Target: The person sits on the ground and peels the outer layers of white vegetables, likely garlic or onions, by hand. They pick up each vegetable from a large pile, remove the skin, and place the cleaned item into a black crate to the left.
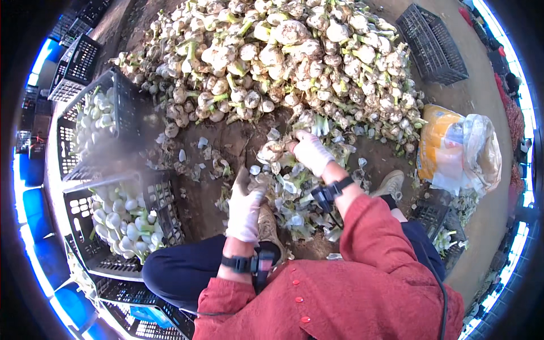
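My right hand, in a pale glove, reaches forward over a litter of peeled skins and leaves. Its fingertips close on the edge of a garlic bulb with loose, dirty outer skin. My left hand, gloved too with soiled fingertips, is nearer my body above my shoe. Whether anything small lies between its fingers cannot be made out. Beyond both hands rises a big heap of unpeeled garlic bulbs, soil-stained, with green stem stubs.
At left, a black plastic crate holds clean white bulbs; another filled crate stands behind it. An orange-and-white sack sits at right, near a crate with trimmings. A black crate stands far right.
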Action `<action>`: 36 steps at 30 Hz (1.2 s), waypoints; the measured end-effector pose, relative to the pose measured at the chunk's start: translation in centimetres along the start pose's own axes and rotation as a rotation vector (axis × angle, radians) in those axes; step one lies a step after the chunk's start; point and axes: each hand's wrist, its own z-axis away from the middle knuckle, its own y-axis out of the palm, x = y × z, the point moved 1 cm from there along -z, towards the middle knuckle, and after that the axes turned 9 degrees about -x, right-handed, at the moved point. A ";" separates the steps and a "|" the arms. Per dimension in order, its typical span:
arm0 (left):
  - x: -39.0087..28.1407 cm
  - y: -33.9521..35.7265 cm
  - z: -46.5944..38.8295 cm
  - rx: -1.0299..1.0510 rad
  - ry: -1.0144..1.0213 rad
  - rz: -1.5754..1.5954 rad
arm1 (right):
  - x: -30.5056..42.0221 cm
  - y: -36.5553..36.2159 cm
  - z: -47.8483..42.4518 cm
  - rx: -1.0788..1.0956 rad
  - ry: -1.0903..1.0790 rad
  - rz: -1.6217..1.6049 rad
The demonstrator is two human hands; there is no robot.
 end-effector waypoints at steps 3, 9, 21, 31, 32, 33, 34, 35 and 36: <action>2.2 0.3 -0.6 0.248 0.054 0.042 | 5.7 -4.9 6.5 0.104 -0.109 -0.157; -4.2 2.5 6.1 0.317 0.280 -0.121 | 8.5 -11.4 13.5 0.078 -0.154 -0.351; -3.8 3.1 13.4 0.094 1.143 -0.653 | 9.3 -7.9 22.7 -0.132 -0.201 -0.674; -4.5 1.9 16.4 0.156 1.177 -0.556 | 8.9 -9.5 25.4 0.073 -0.179 -0.833; -4.9 1.6 16.9 0.184 1.094 -0.537 | 10.2 -10.1 26.2 0.105 -0.094 -0.869; -5.4 1.6 17.4 0.177 1.119 -0.557 | 11.6 -11.0 27.0 0.125 -0.010 -0.906; -5.8 1.6 17.7 0.171 1.145 -0.578 | 10.5 -10.1 26.7 0.122 -0.023 -1.003; -6.0 1.7 17.9 0.165 1.170 -0.598 | 10.0 -9.7 26.6 0.119 -0.035 -1.100; -6.0 1.6 18.0 0.197 1.109 -0.565 | 10.1 -9.7 26.8 0.071 -0.055 -1.040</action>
